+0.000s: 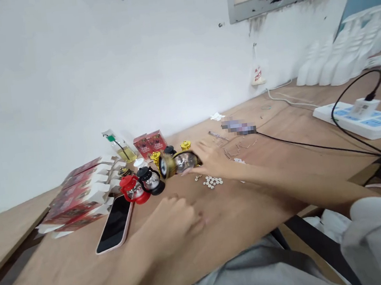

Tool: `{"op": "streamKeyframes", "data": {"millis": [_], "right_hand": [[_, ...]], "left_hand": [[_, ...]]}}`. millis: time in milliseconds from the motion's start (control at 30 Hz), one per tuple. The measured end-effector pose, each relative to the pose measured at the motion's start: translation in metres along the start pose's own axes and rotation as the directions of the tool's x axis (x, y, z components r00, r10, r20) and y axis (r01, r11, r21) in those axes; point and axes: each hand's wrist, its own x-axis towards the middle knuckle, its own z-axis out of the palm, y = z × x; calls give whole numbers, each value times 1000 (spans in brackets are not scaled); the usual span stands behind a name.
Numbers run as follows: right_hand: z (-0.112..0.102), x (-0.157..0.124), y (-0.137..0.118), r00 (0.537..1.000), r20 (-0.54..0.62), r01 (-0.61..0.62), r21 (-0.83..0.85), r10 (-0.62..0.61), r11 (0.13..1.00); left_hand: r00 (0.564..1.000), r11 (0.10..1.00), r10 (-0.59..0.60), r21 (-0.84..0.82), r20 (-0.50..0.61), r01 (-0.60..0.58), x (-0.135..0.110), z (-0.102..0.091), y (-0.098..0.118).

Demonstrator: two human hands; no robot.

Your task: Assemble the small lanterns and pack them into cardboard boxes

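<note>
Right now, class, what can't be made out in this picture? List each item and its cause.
All in the head view:
- Left hand: motion blur smears the fingers; whether they hold anything is unclear.
- Bronze lantern in the right hand: blur hides fine detail.
- Rear black lantern: lower part hidden by the bronze lantern.
- Cabled object: pixelated.
- Red boxes: print too small.
- Window frame: cut off by the top edge.

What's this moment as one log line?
right hand: holding tilted lantern | left hand: curled, contents unclear | tabletop: small discs, phone
</note>
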Motion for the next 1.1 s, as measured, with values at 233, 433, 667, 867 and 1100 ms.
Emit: {"op": "streamKeyframes", "data": {"millis": [233, 433, 667, 867, 1100], "right_hand": [[26, -31, 11, 776, 135, -346, 908, 617, 236], [25, -36, 10, 726, 417, -493, 870, 547, -10], [27, -41, 11, 755, 417, -512, 857, 506, 58], [31, -43, 11, 778, 343, -470, 874, 526, 125], [31, -43, 13, 774, 299, -464, 867, 558, 180]], "left_hand": [[966, 971, -223, 63, -131, 233, 68, 32, -13], [977, 975, -154, 139, -151, 175, 88, 47, -14], [969, 984, -145, 76, -202, 163, 90, 57, -21], [928, 986, -112, -156, -356, 59, 93, 69, -27], [882, 965, -35, -247, -470, -93, 97, 76, -34]]}}
